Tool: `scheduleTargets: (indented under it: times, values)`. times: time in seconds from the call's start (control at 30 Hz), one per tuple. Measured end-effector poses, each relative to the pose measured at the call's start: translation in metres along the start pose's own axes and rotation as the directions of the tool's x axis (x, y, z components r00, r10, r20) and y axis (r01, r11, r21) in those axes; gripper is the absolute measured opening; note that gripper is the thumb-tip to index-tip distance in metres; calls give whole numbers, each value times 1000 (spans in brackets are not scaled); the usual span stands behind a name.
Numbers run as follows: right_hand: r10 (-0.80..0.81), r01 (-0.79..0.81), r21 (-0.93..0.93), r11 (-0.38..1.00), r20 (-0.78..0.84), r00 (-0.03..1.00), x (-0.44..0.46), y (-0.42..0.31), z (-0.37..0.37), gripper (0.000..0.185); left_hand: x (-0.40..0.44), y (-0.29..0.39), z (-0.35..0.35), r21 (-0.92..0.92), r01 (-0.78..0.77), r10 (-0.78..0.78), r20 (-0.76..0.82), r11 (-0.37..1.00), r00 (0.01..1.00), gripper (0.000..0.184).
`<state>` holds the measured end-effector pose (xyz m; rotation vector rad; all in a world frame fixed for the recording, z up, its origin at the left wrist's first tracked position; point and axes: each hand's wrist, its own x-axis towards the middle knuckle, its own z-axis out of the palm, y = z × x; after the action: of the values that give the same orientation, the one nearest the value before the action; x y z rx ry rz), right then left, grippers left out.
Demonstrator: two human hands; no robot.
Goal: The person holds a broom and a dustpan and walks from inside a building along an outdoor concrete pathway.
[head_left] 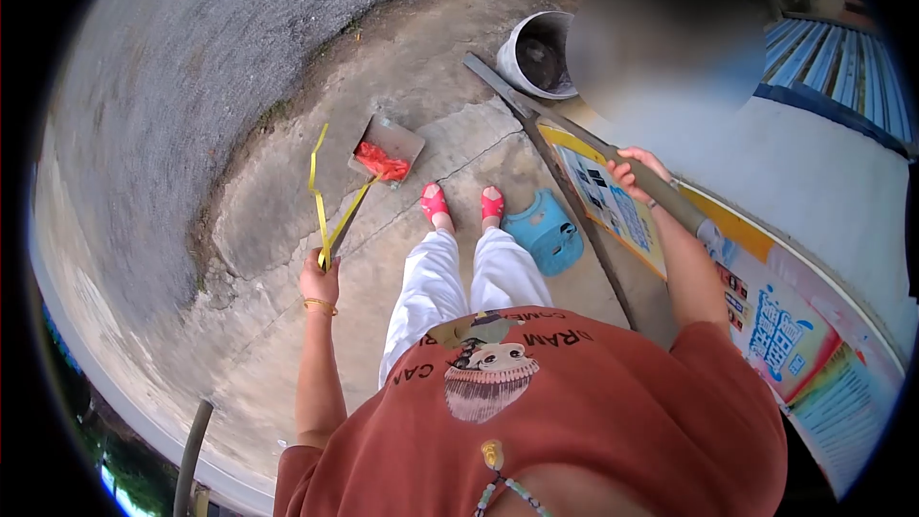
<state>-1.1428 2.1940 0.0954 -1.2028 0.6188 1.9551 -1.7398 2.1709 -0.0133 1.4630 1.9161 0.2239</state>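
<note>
My left hand [319, 275] is closed round the upper end of a dustpan's long handle, together with a yellow strap [314, 172]. The strap bends up and away from the fist, and a yellow strip also runs along the handle. Beyond it, the grey dustpan [406, 146] is at ground level with a crumpled red plastic bag [381, 163] in it. On the right, my right hand [634, 172] has its fingers wrapped round a thick grey-brown pole [675, 203] that slants beside the printed panels. The pole's far end is hard to make out.
A light blue plastic stool [546, 232] lies by my right foot. Ahead stands a whitish bucket [539, 55] with a dark inside. Printed panels [780, 325] and a white-topped surface [814, 182] flank my right. Cracked concrete [278, 325] meets rough grey paving [191, 115] on the left.
</note>
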Motion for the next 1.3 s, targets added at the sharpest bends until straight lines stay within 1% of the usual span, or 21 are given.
scheduleTargets:
  times: [0.1,0.2,0.27,0.33,0.37,0.47,0.57,0.6,0.63,0.67,0.73,0.8,0.83,0.93,0.97,1.0,1.07,1.13,1.23,1.3]
  values:
    - [-2,3,-50,999,13,1000,-10,27,-13,23,12,-10,-2,21,-13,13,39,1000,999,29]
    - [-27,26,-19,999,-35,999,-12,53,-2,23,18,-11,0,100,-22,20,19,995,1000,30]
    - [-61,61,-6,998,-51,997,-2,63,3,20,24,-2,1,112,-30,24,53,993,998,30]
    - [-91,92,14,996,-82,992,13,75,13,20,35,-3,5,164,-53,42,67,985,997,29]
    - [-71,73,54,996,-39,997,21,79,15,19,42,3,4,142,-67,56,81,988,995,28]
    - [-203,204,23,979,-18,979,60,96,19,18,62,3,14,127,-103,95,70,987,993,28]
    - [-243,243,55,969,-2,970,113,103,33,17,82,13,14,144,-141,130,82,979,988,28]
    - [-143,144,31,989,-18,989,131,100,39,19,91,18,15,149,-162,151,84,975,985,28]
    - [5,11,-280,960,58,998,136,97,51,26,102,21,17,181,-153,137,95,971,986,28]
    - [-28,-5,-339,941,-91,995,155,106,57,26,111,28,18,195,-155,134,115,969,984,27]
    - [-126,20,-449,893,-207,970,179,129,60,23,127,46,19,220,-155,122,157,963,980,27]
    - [-149,-17,-475,880,-308,940,180,156,63,19,147,50,32,235,-177,134,189,956,973,27]
    - [-125,-45,-455,889,-336,934,173,166,68,19,157,52,38,243,-188,139,205,952,969,27]
    - [-288,17,-694,719,-277,917,146,180,74,16,183,61,52,240,-206,158,207,949,966,27]
    - [-247,-12,-735,678,-243,938,134,178,76,15,190,63,54,252,-211,160,208,944,965,27]
    - [-250,-21,-770,638,-232,940,130,174,70,15,198,67,53,265,-215,162,208,940,965,27]
    - [-253,-37,-832,553,-210,944,121,162,56,16,214,67,49,282,-217,158,217,935,963,27]
    - [-156,-26,-769,639,-163,974,102,138,45,17,228,66,46,285,-214,148,236,934,960,27]
    - [-140,-23,-682,731,-183,973,67,128,24,19,236,69,43,286,-222,150,254,932,955,27]
    - [-189,26,-673,739,-170,967,55,137,17,19,233,75,42,290,-210,136,255,934,957,27]
